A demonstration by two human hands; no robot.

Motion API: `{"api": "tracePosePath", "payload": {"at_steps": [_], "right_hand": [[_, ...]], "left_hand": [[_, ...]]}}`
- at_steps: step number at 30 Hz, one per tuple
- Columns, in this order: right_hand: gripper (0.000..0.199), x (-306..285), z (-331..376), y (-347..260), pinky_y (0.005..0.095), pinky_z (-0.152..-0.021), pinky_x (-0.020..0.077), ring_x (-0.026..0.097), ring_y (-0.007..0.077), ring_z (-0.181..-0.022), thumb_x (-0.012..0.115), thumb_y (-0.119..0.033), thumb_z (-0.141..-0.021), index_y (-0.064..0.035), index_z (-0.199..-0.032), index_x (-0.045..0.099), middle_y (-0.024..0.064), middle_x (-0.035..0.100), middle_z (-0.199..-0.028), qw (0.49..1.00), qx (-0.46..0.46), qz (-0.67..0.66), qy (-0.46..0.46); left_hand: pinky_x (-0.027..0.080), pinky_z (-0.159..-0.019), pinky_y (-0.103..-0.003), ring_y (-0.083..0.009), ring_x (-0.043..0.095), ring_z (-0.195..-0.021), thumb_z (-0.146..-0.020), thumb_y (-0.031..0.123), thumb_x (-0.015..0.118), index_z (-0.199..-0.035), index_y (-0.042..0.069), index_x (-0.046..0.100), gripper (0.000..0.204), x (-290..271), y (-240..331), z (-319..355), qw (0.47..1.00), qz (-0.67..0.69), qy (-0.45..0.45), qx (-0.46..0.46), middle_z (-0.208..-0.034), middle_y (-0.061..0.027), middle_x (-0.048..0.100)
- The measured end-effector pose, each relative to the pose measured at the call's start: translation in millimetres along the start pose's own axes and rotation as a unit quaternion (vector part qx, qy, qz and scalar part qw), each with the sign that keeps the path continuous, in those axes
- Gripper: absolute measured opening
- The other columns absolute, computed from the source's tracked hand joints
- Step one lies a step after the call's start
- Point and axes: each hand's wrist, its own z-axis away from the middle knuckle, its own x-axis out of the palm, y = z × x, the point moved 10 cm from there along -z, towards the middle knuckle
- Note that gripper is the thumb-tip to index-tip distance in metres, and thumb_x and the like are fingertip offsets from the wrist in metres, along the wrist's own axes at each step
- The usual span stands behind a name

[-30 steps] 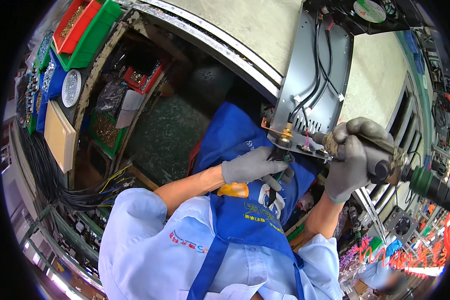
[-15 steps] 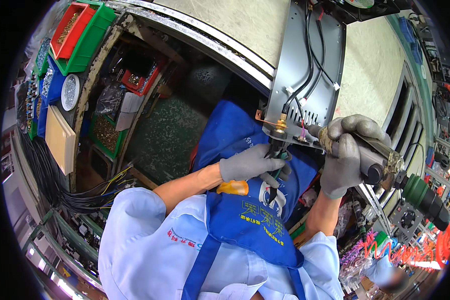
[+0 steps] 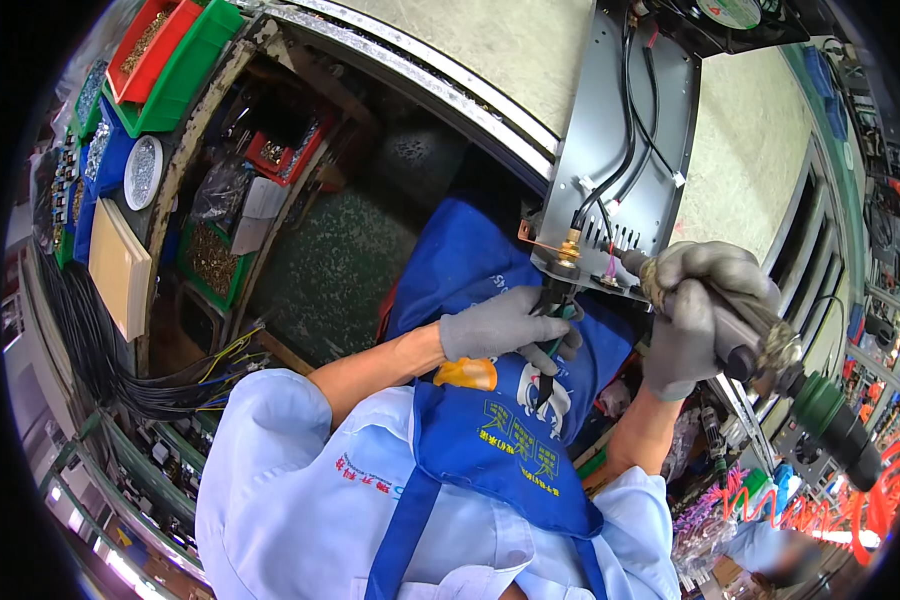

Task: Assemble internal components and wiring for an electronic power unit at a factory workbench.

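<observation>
A grey metal panel with black and red wires hangs over the bench edge. My left hand, in a grey glove, grips dark pliers just below the panel's lower edge, under a brass fitting. My right hand, also gloved, is closed around a powered screwdriver with a green collar. Its tip points left at the panel's lower edge beside the brass fitting. A blue apron covers my lap beneath both hands.
Red, green and blue parts bins with small hardware stand at the upper left. A bundle of black cables runs along the left. The pale workbench top lies above. More tools and coloured items crowd the lower right.
The panel's lower edge, both hands and the screwdriver stay together at much the same place; the view has shifted a little, and the left hand's grip under the panel is unchanged.
</observation>
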Motion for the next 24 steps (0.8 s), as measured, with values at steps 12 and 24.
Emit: {"api": "tracePosePath", "payload": {"at_steps": [12,24], "right_hand": [[0.038,3.4,2.7,1.9,0.0414,-0.068,0.0606,0.064,0.0237,-0.078,0.053,0.013,-0.084,-0.0036,-0.118,0.047,0.0201,0.059,-0.099,1.0,0.029,0.0,0.001],[0.035,7.2,-0.9,-5.5,0.0414,-0.068,0.0593,0.065,0.0237,-0.077,0.053,0.014,-0.082,-0.002,-0.113,0.047,0.0201,0.059,-0.097,1.0,0.006,0.02,-0.003]], "left_hand": [[0.064,-0.08,-0.034,-0.0241,0.069,-0.099,-0.101,0.016,0.054,-0.129,-0.006,0.049,0.035,-0.5,-3.8,-0.4,1.0,0.003,-0.003,0.023,-0.109,-0.0168,0.066],[0.063,-0.086,-0.04,-0.0295,0.067,-0.112,-0.103,0.013,0.051,-0.134,-0.004,0.047,0.035,0.2,-3.7,-2.5,1.0,-0.003,-0.011,-0.008,-0.12,-0.0186,0.064]]}}
